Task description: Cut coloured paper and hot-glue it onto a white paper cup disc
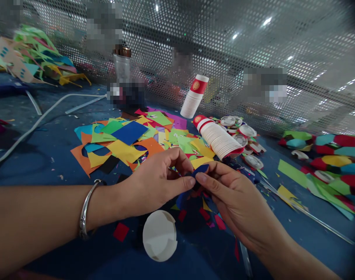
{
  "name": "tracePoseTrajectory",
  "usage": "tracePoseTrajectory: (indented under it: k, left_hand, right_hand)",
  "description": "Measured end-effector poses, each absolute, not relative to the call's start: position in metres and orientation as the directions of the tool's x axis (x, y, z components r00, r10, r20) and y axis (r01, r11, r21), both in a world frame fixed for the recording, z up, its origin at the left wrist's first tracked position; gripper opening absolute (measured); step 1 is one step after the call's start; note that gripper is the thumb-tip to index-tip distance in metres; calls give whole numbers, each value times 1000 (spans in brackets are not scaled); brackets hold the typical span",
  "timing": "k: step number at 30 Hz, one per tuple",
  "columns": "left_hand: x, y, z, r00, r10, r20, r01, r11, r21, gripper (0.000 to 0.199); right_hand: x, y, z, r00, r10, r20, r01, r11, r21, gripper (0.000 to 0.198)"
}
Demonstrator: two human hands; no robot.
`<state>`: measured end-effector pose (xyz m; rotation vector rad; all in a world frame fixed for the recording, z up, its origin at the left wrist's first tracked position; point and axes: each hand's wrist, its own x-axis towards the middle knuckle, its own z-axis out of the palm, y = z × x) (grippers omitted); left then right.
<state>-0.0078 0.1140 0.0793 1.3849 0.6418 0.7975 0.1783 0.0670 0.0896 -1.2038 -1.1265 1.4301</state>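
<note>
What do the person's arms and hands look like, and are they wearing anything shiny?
Yes! A shiny silver bracelet circles the left wrist, with small dark marks on its band. The left hand and right hand have no gloves. Both forearms are bare where they show, with no sleeves in view, and no bracelet shows on the right wrist.

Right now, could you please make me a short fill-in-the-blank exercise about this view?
1. The left hand and right hand hold a small piece coloured ____.
2. The silver bracelet is on the ____ wrist.
3. One cup stack stands, while the other stack lies on its ____.
4. The round piece nearest the hands is coloured ____.

Missing words: blue; left; side; white.
</note>
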Motion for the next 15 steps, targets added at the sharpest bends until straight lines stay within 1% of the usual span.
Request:
tracePoseTrajectory:
  k: [3, 9, 15]
  left_hand:
    - [-8, 114, 78, 578, 815, 54, -66, -19, 998, 18]
    - [-8, 115, 78, 575, 815, 79, -70, -47, 996, 19]
    - [-12, 117, 80, 584, 791, 184, -15, -216, 976, 16]
  right_hand:
    - [178, 67, 90, -88, 986, -140, -75, -147, -986, 12]
    - [179, 66, 89, -78, 987, -137, -59, -142, -988, 12]
    - [181, 66, 89, -50, 996, -75, -43, -77, -996, 13]
